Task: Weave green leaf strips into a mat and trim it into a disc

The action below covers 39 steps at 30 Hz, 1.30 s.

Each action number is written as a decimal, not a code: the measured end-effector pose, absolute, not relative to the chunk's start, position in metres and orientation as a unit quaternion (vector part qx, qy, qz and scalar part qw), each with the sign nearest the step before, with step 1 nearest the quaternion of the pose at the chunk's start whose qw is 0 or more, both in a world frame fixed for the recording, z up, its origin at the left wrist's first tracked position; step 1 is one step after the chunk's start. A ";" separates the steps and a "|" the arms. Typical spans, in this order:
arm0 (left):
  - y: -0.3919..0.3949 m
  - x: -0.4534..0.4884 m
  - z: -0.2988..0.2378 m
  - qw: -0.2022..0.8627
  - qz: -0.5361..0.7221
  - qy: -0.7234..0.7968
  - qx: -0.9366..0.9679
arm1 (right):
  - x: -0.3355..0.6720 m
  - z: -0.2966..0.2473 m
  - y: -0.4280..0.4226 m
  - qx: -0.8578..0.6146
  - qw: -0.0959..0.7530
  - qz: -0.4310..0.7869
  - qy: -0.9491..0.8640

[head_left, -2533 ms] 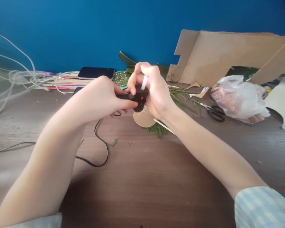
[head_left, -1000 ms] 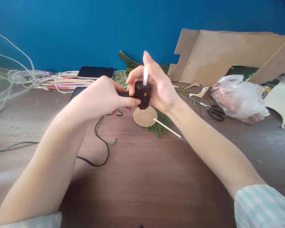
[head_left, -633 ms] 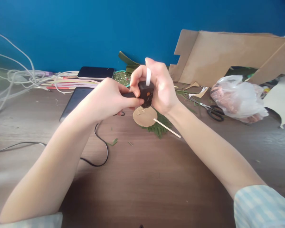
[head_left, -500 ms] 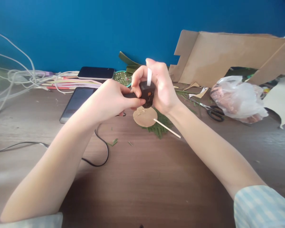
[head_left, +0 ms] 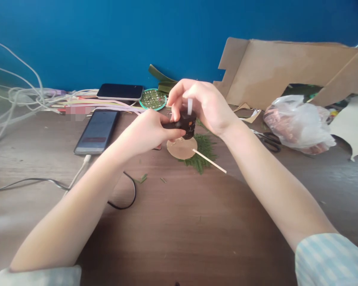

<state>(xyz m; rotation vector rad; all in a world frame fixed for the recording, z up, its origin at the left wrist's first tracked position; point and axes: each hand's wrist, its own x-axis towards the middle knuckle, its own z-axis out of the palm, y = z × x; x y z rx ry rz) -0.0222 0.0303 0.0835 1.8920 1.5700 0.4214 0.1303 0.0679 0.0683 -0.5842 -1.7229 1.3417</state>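
A black hot glue gun (head_left: 189, 126) is held above the table, with a white glue stick (head_left: 190, 106) standing up out of it. My left hand (head_left: 149, 129) is closed on its left part, thumb stretched along the side. Curled over the gun from behind and the right, my right hand (head_left: 204, 101) has a fingertip against it; its thumb is close to the stick's top. Below lies a round cardboard disc (head_left: 181, 149) with dried glue on it. A thin wooden stick (head_left: 210, 161) lies at its right edge, and cut green leaf strips (head_left: 205, 147) are under it.
Left are a phone (head_left: 96, 131) on a charging cable, a black cord (head_left: 135, 190) and tangled white cables (head_left: 24, 95). Behind stand another phone (head_left: 120, 91) and a green-rimmed round piece (head_left: 153, 99). Right are scissors (head_left: 270, 141), a plastic bag (head_left: 298, 125) and cardboard (head_left: 262, 71).
The glue gun has shifted slightly right and down with both hands. My right hand has turned, its fingers arching higher over the gun. The left phone is more exposed.
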 end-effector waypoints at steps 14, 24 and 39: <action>0.024 -0.019 0.091 0.245 0.205 0.606 0.728 | 0.149 0.086 0.063 -0.325 0.518 0.410 -0.676; 0.034 -0.037 0.077 0.113 0.115 0.636 0.755 | 0.192 0.058 0.018 -0.575 0.165 0.217 -0.771; 0.002 -0.092 0.025 0.058 0.057 0.611 0.788 | 0.200 0.029 -0.015 -0.581 0.015 0.190 -0.791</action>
